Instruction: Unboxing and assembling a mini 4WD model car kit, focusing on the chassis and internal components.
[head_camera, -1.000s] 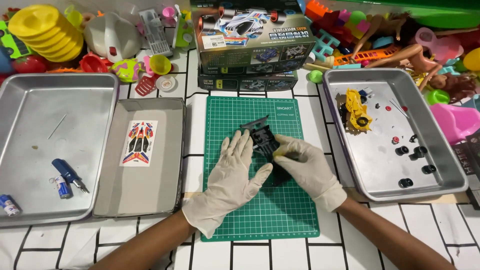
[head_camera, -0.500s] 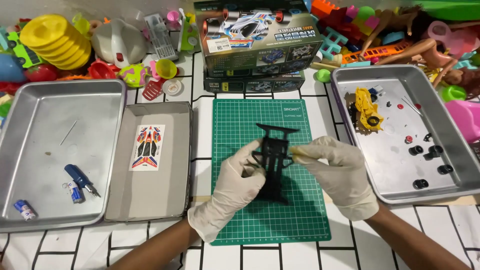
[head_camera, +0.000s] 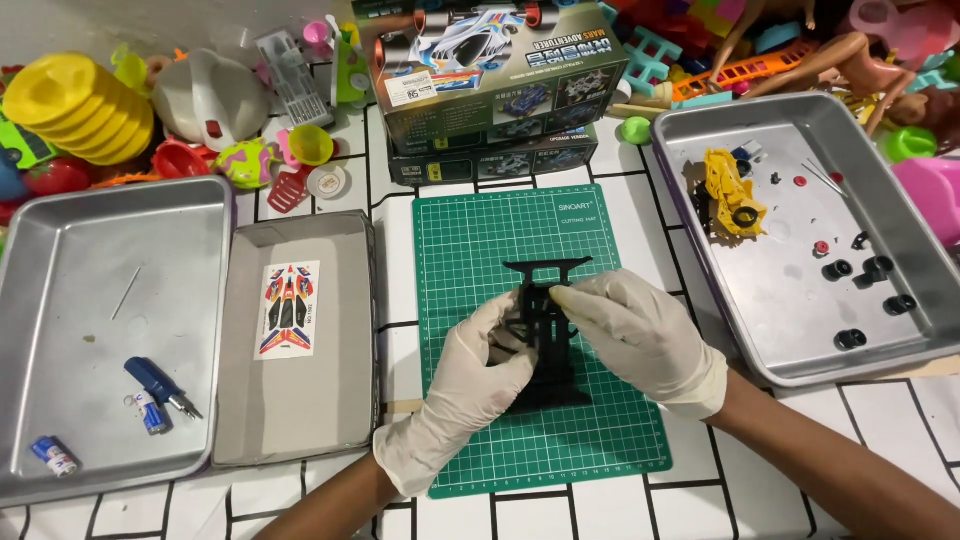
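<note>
Far left of the mat we see a steel tray holding a blue screwdriver and two small batteries. Between that tray and the mat lies a grey lid with a sticker sheet in it. Over the mat's lower middle, our left hand, gloved white, curls its fingers round the left side of the black chassis. The chassis is held over the mat's centre, its wide end pointing to the mat's far edge; whether it touches the mat we cannot tell. Our right hand, also gloved, pinches the chassis from the right with thumb and forefinger. Beyond the mat's far edge stands the kit box. Right of the mat sits another tray with a yellow part, black wheels and small red bits. Toys crowd the table behind both trays.
</note>
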